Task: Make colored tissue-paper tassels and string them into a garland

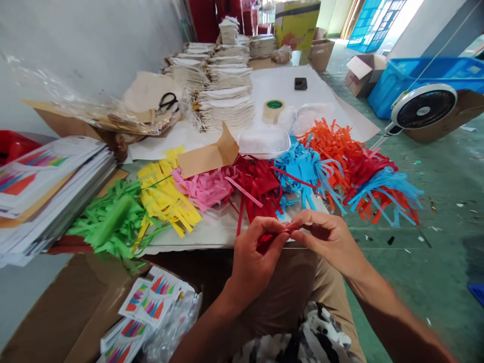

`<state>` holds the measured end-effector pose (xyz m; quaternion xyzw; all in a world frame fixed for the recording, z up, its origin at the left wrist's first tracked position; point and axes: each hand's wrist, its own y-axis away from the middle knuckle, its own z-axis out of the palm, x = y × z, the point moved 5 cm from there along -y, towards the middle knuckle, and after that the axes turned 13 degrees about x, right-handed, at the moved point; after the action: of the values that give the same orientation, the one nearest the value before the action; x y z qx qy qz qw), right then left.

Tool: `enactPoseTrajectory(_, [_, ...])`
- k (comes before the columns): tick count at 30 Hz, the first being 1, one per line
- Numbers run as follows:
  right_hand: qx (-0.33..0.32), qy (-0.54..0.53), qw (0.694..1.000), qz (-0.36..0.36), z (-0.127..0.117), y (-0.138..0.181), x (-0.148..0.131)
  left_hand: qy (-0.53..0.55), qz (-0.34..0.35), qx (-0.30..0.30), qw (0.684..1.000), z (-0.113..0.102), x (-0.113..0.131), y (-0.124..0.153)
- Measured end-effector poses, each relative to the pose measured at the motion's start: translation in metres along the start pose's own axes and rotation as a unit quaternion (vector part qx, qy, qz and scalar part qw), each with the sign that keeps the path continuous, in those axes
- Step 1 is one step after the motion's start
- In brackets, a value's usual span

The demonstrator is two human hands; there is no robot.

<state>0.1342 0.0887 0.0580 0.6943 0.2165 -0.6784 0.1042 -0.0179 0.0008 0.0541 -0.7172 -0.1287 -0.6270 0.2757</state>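
Red strip; left hand, right hand pinching it; white-covered table; green floor

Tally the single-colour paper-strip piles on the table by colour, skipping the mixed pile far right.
Green paper-strip pile: 1
Yellow paper-strip pile: 1
Pink paper-strip pile: 1
Dark red paper-strip pile: 1
Light blue paper-strip pile: 1
Orange paper-strip pile: 1
Total: 6

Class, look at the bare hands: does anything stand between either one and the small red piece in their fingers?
Nothing visible does: the left hand and right hand both pinch the small red piece directly. The dark red fringed bundle lies beyond, on the white-covered table, not in between.
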Motion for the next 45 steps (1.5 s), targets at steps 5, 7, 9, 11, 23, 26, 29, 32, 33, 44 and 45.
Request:
enactPoseTrajectory(5, [0.032,-0.071,0.997,0.019,-0.007,0.001,0.007,0.009,-0.055,-0.043,0.998,0.006,-0.005,0.000])
enactPoseTrajectory(7, [0.033,-0.074,0.997,0.016,-0.009,0.002,0.009,0.008,-0.092,-0.083,0.992,0.011,-0.010,0.001])
enactPoseTrajectory(9, [0.030,-0.079,0.996,0.025,-0.009,0.004,0.013,-0.008,-0.104,-0.112,0.988,0.016,-0.013,0.003])
enactPoseTrajectory(11, [0.031,-0.089,0.994,0.049,-0.008,0.007,0.016,-0.030,-0.086,-0.120,0.989,0.018,-0.012,0.003])
enactPoseTrajectory(23, [0.124,-0.037,0.992,0.003,-0.025,0.021,0.003,-0.087,-0.042,-0.119,0.988,0.021,-0.009,0.007])
enactPoseTrajectory(26, [0.065,-0.028,0.997,0.012,-0.017,0.023,0.005,-0.070,-0.065,-0.153,0.984,0.028,-0.012,0.010])
enactPoseTrajectory(29, [0.110,-0.020,0.994,0.006,-0.028,0.021,0.009,-0.083,-0.095,-0.189,0.974,0.035,-0.021,0.015])
enactPoseTrajectory(32, [0.203,-0.064,0.975,0.060,-0.061,0.005,0.022,-0.098,-0.113,-0.205,0.967,0.038,-0.033,0.019])
enactPoseTrajectory(33, [0.244,-0.076,0.964,0.068,-0.076,-0.003,0.024,-0.102,-0.117,-0.210,0.965,0.038,-0.037,0.020])
enactPoseTrajectory(44, [0.214,0.413,0.852,-0.239,-0.165,-0.038,0.016,-0.147,-0.094,-0.226,0.958,0.013,-0.038,0.026])
enactPoseTrajectory(45, [0.191,0.423,0.854,-0.236,-0.165,-0.038,0.027,-0.146,-0.085,-0.226,0.959,0.009,-0.038,0.026])
